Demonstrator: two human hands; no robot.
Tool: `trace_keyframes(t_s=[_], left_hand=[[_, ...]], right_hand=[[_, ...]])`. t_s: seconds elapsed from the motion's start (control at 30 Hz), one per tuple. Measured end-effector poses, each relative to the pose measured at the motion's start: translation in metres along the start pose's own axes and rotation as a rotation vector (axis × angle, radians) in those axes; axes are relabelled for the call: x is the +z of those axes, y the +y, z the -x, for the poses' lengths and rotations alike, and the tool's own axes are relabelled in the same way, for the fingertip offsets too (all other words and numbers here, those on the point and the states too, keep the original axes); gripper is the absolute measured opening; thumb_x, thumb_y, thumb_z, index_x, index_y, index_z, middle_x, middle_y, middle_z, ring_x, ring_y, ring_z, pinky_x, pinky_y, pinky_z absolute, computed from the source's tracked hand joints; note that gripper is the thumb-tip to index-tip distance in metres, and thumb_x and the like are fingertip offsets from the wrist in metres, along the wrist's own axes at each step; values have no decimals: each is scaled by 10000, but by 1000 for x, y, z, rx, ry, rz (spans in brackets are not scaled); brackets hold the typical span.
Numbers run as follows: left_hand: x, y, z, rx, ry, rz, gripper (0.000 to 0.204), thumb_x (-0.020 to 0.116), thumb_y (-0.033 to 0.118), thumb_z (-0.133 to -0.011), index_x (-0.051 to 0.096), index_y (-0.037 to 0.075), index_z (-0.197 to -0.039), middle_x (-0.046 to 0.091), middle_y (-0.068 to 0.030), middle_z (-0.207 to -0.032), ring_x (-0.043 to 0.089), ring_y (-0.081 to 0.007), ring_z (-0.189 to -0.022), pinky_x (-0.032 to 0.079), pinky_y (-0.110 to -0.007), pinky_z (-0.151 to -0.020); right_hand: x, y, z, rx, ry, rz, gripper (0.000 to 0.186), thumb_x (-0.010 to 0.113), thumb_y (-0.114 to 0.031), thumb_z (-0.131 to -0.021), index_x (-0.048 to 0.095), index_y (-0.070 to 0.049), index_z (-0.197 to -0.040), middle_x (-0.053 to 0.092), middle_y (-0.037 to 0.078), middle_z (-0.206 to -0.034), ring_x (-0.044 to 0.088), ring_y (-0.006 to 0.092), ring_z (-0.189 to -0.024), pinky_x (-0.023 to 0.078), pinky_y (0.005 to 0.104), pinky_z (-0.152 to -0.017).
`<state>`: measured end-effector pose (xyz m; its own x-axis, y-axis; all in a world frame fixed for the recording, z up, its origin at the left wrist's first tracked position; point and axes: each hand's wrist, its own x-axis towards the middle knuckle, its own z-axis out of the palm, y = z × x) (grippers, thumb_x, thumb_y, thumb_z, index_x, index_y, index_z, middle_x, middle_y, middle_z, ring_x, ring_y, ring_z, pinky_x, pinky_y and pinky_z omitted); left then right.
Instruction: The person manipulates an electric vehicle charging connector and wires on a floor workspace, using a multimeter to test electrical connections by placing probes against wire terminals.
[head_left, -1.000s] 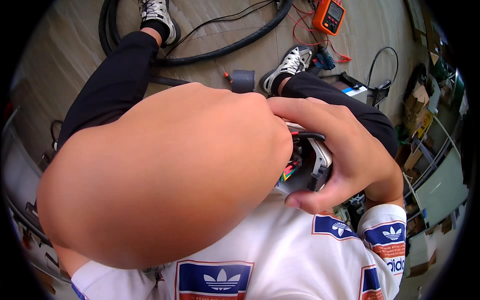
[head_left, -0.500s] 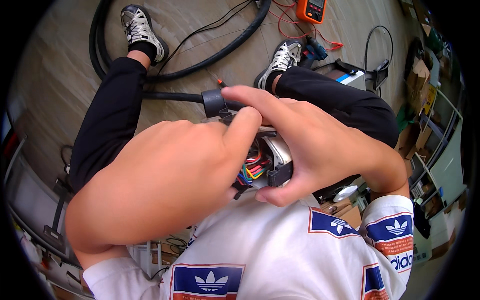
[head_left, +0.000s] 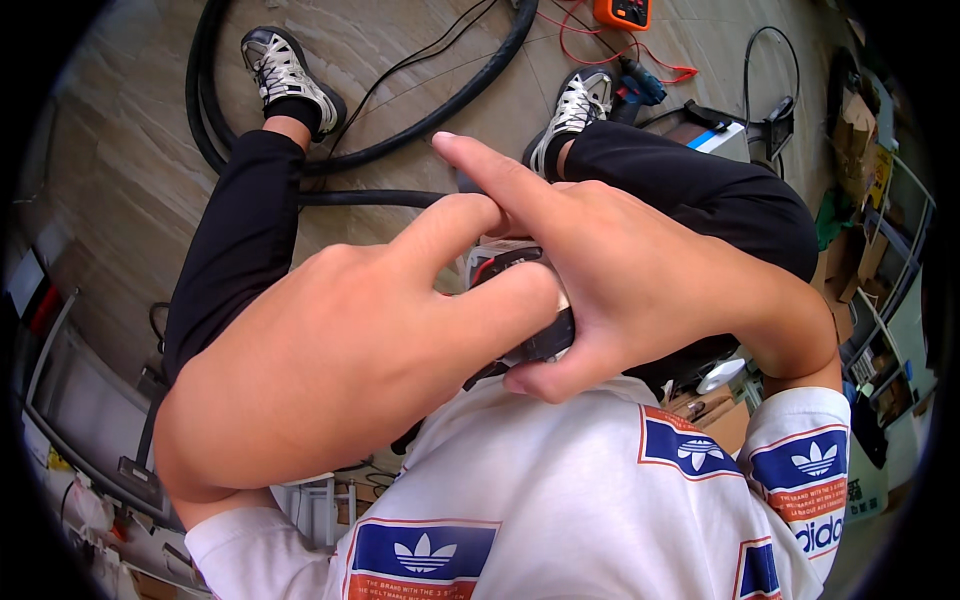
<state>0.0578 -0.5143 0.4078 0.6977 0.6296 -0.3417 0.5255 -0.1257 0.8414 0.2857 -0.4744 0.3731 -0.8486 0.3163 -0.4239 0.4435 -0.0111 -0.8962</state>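
Observation:
Between my two hands is a black and pale connector housing (head_left: 547, 338) above my lap, mostly covered by fingers. My right hand (head_left: 640, 275) is closed round its right side, thumb at the near edge, with the index finger stretched out past the far end. On the other side my left hand (head_left: 370, 320) grips it, one digit lying across the top and another bent toward the right hand's knuckles. A bit of red shows inside the housing. From the far left a thick black cable (head_left: 375, 198) runs toward the far end of the housing, its last stretch hidden.
A looped heavy cable (head_left: 420, 133) lies on the floor beyond my left leg. By my right shoe are a blue power drill (head_left: 640, 85), red test leads (head_left: 670, 76) and an orange multimeter (head_left: 624, 12). Cardboard and metal shelving (head_left: 895, 270) stand at the right.
A digit of my left hand now reaches across the housing's opening, covering the coloured wires seen before. My right index finger has lifted away from the black collar on the cable.

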Motion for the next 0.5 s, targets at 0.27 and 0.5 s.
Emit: trace_keyframes(t_s=[0.27,0.5], left_hand=[[-1,-10,-2,30,-35,-28,467,846,37,-618,631,77,-1031,625,-124,-1247,711,-327,-833,573,-393,-767],[-4,-16,-6,52,-76,20,454,833,10,-647,599,57,-1033,604,-124,-1219,707,-330,-838,579,-384,-740]], right_hand=[[-1,2,-1,-14,16,-7,1174,831,-255,-661,141,98,-1543,689,268,-1043,704,409,-877,564,404,-777],[-1,4,-4,-27,28,5,1115,814,-279,-689,181,165,-1493,689,275,-929,687,434,-800,557,449,-726]])
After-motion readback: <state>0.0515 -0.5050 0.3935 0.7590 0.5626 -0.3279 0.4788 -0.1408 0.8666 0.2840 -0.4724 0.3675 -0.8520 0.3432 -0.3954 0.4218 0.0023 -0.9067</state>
